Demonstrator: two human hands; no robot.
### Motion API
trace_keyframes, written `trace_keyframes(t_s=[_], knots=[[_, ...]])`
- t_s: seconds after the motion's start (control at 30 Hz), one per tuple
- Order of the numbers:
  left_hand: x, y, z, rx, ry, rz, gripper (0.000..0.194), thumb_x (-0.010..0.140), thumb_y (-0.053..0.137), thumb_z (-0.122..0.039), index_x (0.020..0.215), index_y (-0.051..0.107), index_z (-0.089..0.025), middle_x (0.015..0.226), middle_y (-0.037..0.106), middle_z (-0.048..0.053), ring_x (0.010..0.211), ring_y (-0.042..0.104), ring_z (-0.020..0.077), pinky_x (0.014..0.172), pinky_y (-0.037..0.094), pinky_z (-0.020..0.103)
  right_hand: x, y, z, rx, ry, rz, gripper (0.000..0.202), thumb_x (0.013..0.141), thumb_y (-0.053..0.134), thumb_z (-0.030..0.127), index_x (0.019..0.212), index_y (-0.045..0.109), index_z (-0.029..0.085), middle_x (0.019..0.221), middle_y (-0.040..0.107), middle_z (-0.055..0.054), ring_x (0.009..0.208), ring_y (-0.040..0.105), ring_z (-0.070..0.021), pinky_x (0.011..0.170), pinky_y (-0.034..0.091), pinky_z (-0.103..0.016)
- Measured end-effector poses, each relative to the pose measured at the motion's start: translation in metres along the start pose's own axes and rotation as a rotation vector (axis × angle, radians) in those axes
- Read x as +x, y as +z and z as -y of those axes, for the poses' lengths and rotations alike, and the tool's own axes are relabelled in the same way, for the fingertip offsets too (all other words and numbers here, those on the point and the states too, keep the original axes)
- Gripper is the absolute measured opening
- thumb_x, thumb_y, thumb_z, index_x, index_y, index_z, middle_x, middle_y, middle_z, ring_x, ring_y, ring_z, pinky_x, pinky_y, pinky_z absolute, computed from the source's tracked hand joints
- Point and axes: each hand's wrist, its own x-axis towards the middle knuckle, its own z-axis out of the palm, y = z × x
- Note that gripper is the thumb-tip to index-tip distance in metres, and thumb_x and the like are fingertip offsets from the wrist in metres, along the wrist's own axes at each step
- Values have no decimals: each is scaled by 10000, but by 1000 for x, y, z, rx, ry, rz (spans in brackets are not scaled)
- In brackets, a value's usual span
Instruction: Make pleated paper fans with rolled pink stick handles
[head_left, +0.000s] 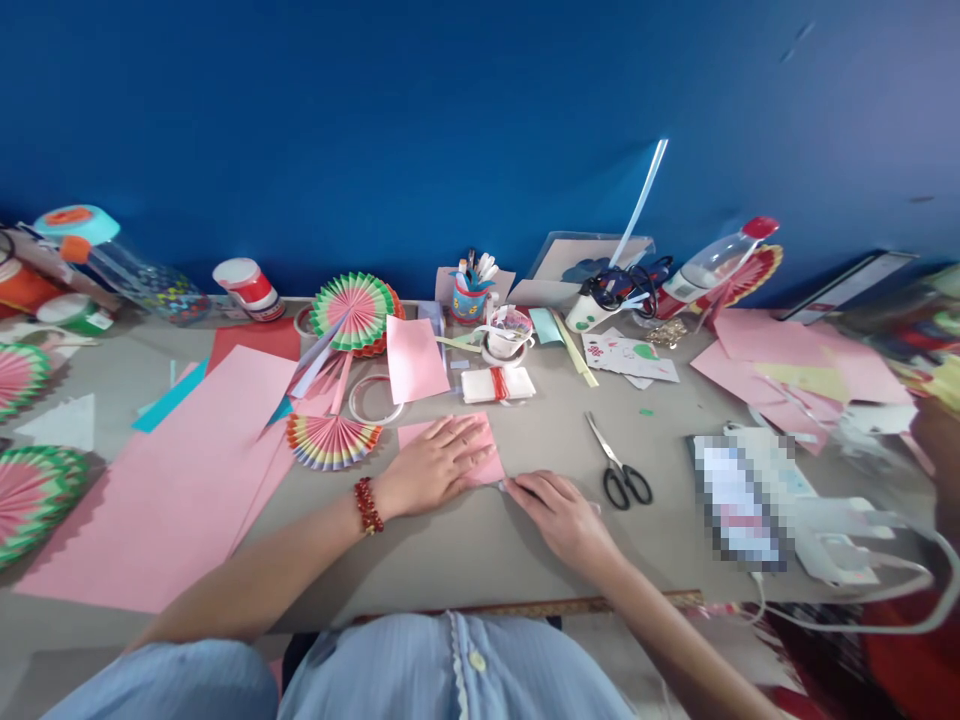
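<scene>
My left hand (435, 465) lies flat on a small pink paper (487, 455), its fingers spread across the sheet. At the paper's lower right corner is my right hand (559, 510), fingers bent and pressed together over something pale and too small to name. Scissors with black handles (619, 470) rest on the table to the right of my right hand. Beyond the paper sits a white bundle (498, 384) tied with red string. Another pink sheet (415, 360) stands behind my left hand, beside a roll of clear tape (375, 400).
Large pink sheets (172, 480) and folded paper fans (334, 440) cover the left side. At the back are a pen cup (469, 300) and a bottle (709, 270). To the right lie a phone (739, 505) and white cables (930, 620).
</scene>
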Motion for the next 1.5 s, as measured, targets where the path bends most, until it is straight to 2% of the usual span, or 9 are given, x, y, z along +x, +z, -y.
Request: trace_keyframes(t_s=[0.43, 0.63, 0.9, 1.03, 1.17, 1.5], knots=[[0, -2, 1, 6, 8, 28, 547, 1050, 339, -431, 1544, 337, -195, 1648, 212, 133, 1539, 143, 280, 1236, 148, 509, 11, 4, 22, 31, -2, 51, 396, 937, 425, 38, 1250, 639, 152, 1113, 695, -108, 990, 602, -232, 852, 530, -366], [0, -7, 1, -45, -39, 25, 615, 1064, 287, -395, 1592, 137, -119, 1654, 198, 115, 1542, 133, 195, 1257, 110, 405, 17, 6, 28, 47, -17, 37, 368, 943, 442, 47, 1243, 634, 140, 1103, 694, -112, 997, 597, -236, 857, 523, -374], [-1, -6, 4, -156, -55, 17, 622, 1064, 276, -375, 1602, 47, -161, 1656, 200, 97, 1536, 163, 185, 1259, 120, 414, 34, 11, 50, 84, -15, 61, 346, 951, 493, 79, 1269, 618, 136, 1099, 687, -110, 1000, 600, -238, 845, 524, -371], [-3, -12, 9, -305, -76, 10, 576, 1071, 240, -356, 1601, 91, -188, 1649, 237, 76, 1526, 203, 167, 1262, 137, 407, 38, 11, 54, 87, -3, 75, 397, 936, 502, 76, 1317, 594, 142, 1082, 682, -110, 985, 593, -244, 841, 532, -381], [-3, -18, 11, -411, -104, 15, 554, 1073, 203, -350, 1593, 152, -166, 1643, 257, 67, 1517, 228, 151, 1263, 146, 367, 38, 11, 55, 88, 2, 75, 409, 933, 495, 69, 1324, 589, 143, 1087, 678, -115, 998, 586, -248, 837, 530, -383], [-2, -20, 8, -433, -123, 19, 570, 1065, 193, -379, 1583, 188, -141, 1638, 274, 91, 1518, 228, 164, 1261, 142, 388, 48, 16, 67, 88, -12, 66, 297, 967, 518, 120, 1243, 628, 133, 1045, 687, -104, 945, 592, -237, 805, 531, -365]])
